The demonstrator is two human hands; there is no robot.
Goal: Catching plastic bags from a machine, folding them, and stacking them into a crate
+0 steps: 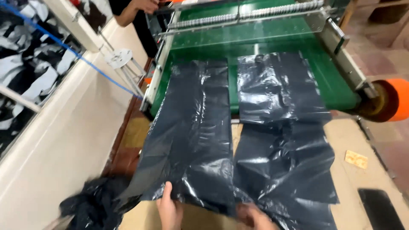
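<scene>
1. My left hand sits at the near edge of the left sheet. The thumb lies on top of the black plastic and the fingers seem tucked beneath, so I read the grip as pinching the sheet's edge, likely to keep it flat and square.
2. My right hand is low in the frame and blurred, touching the near edge where the two sheets meet. I cannot tell whether its grip is spread or pressed together.
3. The left sheet runs from the green belt down onto the tan surface, its far end on the belt and its near end at my hands.
4. The right sheet lies just beside it, parallel, also spanning belt and surface.
5. A crumpled black heap lies at my lower left, off the surface.
6. Another person's arm shows beyond the belt's far left corner.
7. An orange roller ends the belt at right.
</scene>
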